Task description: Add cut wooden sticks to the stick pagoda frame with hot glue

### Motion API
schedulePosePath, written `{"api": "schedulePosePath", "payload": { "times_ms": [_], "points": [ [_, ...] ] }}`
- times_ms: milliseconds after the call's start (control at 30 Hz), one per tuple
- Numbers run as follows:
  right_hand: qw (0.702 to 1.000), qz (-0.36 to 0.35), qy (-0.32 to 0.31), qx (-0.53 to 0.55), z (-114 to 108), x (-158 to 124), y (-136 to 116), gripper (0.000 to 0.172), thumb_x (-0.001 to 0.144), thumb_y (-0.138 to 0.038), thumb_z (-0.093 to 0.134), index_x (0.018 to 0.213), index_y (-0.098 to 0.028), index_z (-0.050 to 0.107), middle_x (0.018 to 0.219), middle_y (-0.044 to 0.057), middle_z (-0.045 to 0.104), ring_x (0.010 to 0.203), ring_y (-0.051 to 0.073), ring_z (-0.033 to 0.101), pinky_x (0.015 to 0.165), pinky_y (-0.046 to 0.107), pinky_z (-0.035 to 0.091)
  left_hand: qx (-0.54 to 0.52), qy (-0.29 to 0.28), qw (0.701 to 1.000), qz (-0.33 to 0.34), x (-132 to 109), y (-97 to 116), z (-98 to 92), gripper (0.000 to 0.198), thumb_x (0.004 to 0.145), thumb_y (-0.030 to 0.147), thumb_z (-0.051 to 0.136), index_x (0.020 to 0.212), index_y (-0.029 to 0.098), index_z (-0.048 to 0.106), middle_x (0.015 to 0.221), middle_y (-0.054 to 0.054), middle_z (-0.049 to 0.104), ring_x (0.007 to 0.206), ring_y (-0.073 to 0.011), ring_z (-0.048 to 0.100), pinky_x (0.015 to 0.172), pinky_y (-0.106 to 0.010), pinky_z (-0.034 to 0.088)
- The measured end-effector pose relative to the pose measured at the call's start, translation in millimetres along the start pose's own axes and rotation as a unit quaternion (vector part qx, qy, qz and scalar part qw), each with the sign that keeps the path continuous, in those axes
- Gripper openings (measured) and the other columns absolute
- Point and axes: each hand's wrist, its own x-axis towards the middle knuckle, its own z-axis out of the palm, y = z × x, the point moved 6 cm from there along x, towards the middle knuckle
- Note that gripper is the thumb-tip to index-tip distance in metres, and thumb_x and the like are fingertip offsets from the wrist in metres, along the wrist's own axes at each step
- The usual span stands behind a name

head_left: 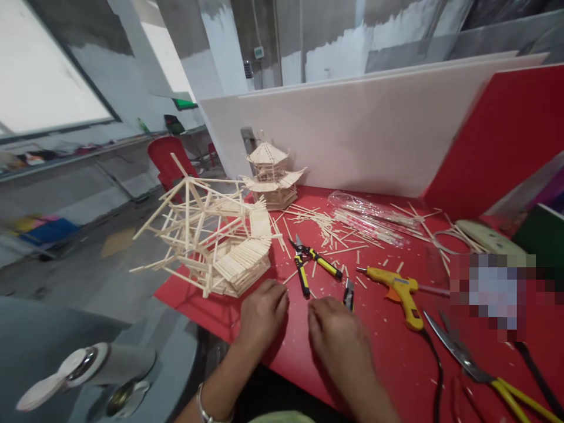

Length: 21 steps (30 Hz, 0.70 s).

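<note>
My left hand (pixel 263 312) rests at the table's near edge, fingers curled together; anything inside them is hidden. Just ahead of it stands a half-built pavilion model (pixel 242 258) of thin wooden sticks, its roof frame bare. To the right, my right hand (pixel 338 332) is also curled on the red table, with its fingertips turned inward and their contents out of sight. Between and beyond both hands lie yellow-and-black pruning shears (pixel 304 258), blades apart. A utility knife (pixel 348 294) lies against the far side of my right hand. Farther right is a yellow hot glue gun (pixel 399 288).
A finished-looking stick pagoda (pixel 269 176) stands at the back. Loose wooden sticks (pixel 324 226) and a plastic bag of sticks (pixel 370 220) lie before a white board (pixel 335 135). Large scissors (pixel 467 358) are at right. A flask (pixel 118 363) stands on a grey stool at left.
</note>
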Motion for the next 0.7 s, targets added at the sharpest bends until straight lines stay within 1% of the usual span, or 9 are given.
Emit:
{"api": "schedulePosePath", "payload": {
  "times_ms": [67,167,233,333,467,533,567,633,700],
  "points": [
    [0.998,0.047,-0.013,-0.041,-2.3,10.8,17.3,0.018,0.094,-0.022,0.049,0.097,-0.023,0.067,0.094,0.006,0.069,0.084,0.021,0.066,0.064,0.028,0.037,-0.005,-0.018,1.000,0.008,7.3,9.4,9.7,0.023,0.091,0.026,0.055,0.105,0.024,0.073,0.097,-0.007,0.071,0.086,-0.0203,0.066,0.075,-0.029,0.048],
    [0.997,0.058,-0.022,-0.055,4.7,21.7,24.0,0.016,0.090,-0.018,0.053,0.096,-0.019,0.068,0.090,0.008,0.070,0.080,0.022,0.068,0.060,0.027,0.035,-0.014,-0.046,0.999,0.015,14.4,16.4,24.6,0.035,0.085,0.030,0.063,0.120,0.028,0.068,0.098,-0.006,0.072,0.085,-0.0215,0.066,0.073,-0.029,0.047],
    [0.996,0.060,-0.027,-0.059,11.7,24.1,23.2,0.017,0.088,-0.014,0.052,0.093,-0.017,0.069,0.087,0.010,0.070,0.076,0.021,0.068,0.058,0.027,0.034,-0.022,-0.056,0.998,0.006,16.3,14.2,30.5,0.031,0.082,0.027,0.065,0.113,0.028,0.071,0.093,-0.005,0.073,0.082,-0.0225,0.066,0.071,-0.030,0.046],
    [0.996,0.059,-0.026,-0.054,15.7,21.8,23.6,0.018,0.085,-0.010,0.052,0.085,-0.015,0.070,0.082,0.011,0.071,0.070,0.020,0.068,0.056,0.026,0.032,-0.051,-0.047,0.997,-0.029,14.8,3.6,30.1,0.025,0.083,0.023,0.061,0.104,0.027,0.074,0.091,-0.007,0.073,0.085,-0.0244,0.066,0.074,-0.032,0.045],
    [0.998,0.054,-0.011,-0.016,8.8,14.4,31.5,0.021,0.084,-0.010,0.051,0.075,-0.017,0.069,0.075,0.011,0.071,0.063,0.019,0.066,0.053,0.026,0.031,-0.142,-0.025,0.986,-0.080,7.8,-7.8,25.4,0.028,0.084,0.022,0.057,0.108,0.024,0.073,0.103,-0.010,0.073,0.096,-0.0269,0.064,0.085,-0.038,0.045],
    [0.999,0.049,0.002,0.018,3.4,11.7,34.4,0.020,0.084,-0.011,0.052,0.077,-0.019,0.069,0.074,0.009,0.071,0.063,0.019,0.066,0.054,0.025,0.033,-0.213,-0.031,0.971,-0.105,3.9,-7.3,29.3,0.023,0.082,0.025,0.060,0.099,0.022,0.075,0.100,-0.011,0.074,0.094,-0.0265,0.065,0.085,-0.038,0.046],
    [0.998,0.044,0.009,0.040,0.7,10.9,34.3,0.020,0.083,-0.012,0.053,0.079,-0.019,0.070,0.075,0.008,0.072,0.064,0.018,0.066,0.055,0.025,0.034,-0.255,-0.043,0.959,-0.118,1.9,-5.2,33.6,0.018,0.081,0.027,0.062,0.091,0.021,0.076,0.093,-0.010,0.075,0.087,-0.0250,0.066,0.081,-0.036,0.048],
    [0.995,0.028,0.018,0.090,-4.3,10.4,30.7,0.019,0.083,-0.013,0.054,0.082,-0.021,0.071,0.078,0.004,0.072,0.066,0.016,0.065,0.059,0.023,0.039,-0.341,-0.078,0.924,-0.152,-2.6,1.2,45.0,0.020,0.082,0.036,0.064,0.078,0.018,0.074,0.067,-0.006,0.070,0.062,-0.0193,0.063,0.062,-0.030,0.049],
    [0.990,0.011,0.025,0.141,-8.9,10.7,23.8,0.018,0.084,-0.015,0.054,0.084,-0.023,0.071,0.078,0.001,0.072,0.067,0.014,0.065,0.063,0.022,0.043,-0.422,-0.109,0.879,-0.193,-7.3,7.5,54.8,0.032,0.083,0.046,0.062,0.072,0.017,0.070,0.046,0.001,0.056,0.038,-0.0130,0.049,0.041,-0.024,0.039]
  ]
}}
